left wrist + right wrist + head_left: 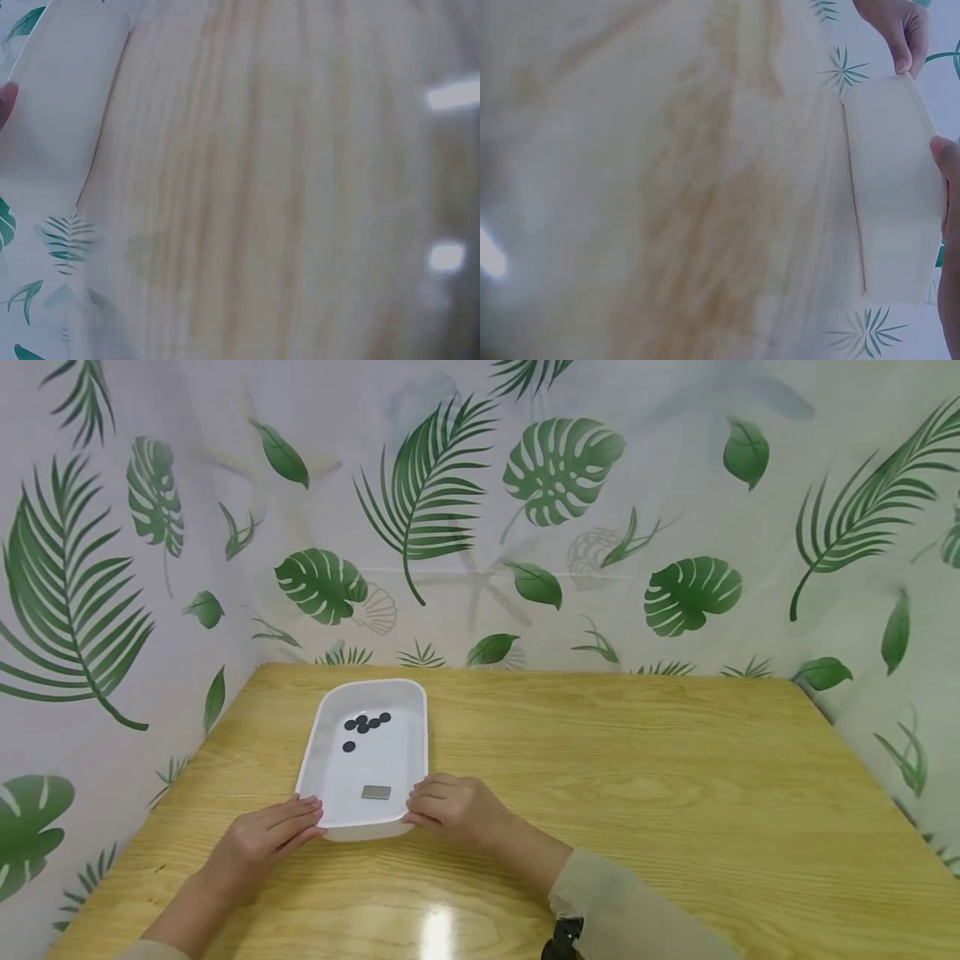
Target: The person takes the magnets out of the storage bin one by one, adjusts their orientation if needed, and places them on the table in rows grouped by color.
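Observation:
A white rectangular plastic tray (pixel 367 832) with rounded corners stands on the left part of the table. My left hand (pixel 262 837) pinches its rim at the near left corner, and my right hand (pixel 459 807) holds the near right corner. Inside, several small black discs (pixel 363 728) lie toward the far end, most in a cluster and one (pixel 348 747) a little apart. A flat grey rectangular piece (pixel 376 792) rests near the tray's front. In the right wrist view, thumbs press the outside of the tray wall (pixel 892 187); only a fingertip (pixel 7 101) shows in the left wrist view.
The wood-grain table (pixel 637 802) reaches far to the right of the tray. A white curtain (pixel 465 510) with green leaf prints closes off the back and both sides. Something black (pixel 562 939) shows by the right sleeve (pixel 630 910).

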The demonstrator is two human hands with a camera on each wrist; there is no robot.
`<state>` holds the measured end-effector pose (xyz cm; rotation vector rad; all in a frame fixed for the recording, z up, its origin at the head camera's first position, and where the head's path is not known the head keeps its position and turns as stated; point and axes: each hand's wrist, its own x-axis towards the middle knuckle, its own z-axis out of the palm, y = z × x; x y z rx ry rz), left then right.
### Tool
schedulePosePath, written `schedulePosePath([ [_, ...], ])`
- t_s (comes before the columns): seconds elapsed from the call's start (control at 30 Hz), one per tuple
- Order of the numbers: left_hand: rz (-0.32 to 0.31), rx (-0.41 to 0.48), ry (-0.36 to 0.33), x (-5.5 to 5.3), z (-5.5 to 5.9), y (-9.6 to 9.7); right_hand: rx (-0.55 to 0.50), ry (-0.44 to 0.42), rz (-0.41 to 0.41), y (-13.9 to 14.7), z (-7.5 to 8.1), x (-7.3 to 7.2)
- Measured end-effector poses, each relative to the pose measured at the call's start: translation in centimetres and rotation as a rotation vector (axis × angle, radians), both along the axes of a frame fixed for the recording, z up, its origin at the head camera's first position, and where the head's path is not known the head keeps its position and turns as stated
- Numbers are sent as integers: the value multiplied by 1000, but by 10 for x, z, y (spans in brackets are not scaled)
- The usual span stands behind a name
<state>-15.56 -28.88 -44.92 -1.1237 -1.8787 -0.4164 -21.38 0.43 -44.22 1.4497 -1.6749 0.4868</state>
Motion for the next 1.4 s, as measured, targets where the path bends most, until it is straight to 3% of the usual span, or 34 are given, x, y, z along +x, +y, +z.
schedulePosePath([
  [0.5,-43,-26,7,-10,3,14,14,-38,12,17,0,-3],
  [0.83,-39,-25,-49,-14,2,23,10,-27,-16,28,-1,-1],
  [1.13,-93,-21,13,-16,2,29,-7,-48,-6,34,-1,4],
  [1.4,-100,-29,1,-15,2,37,-19,-64,9,44,0,8],
])
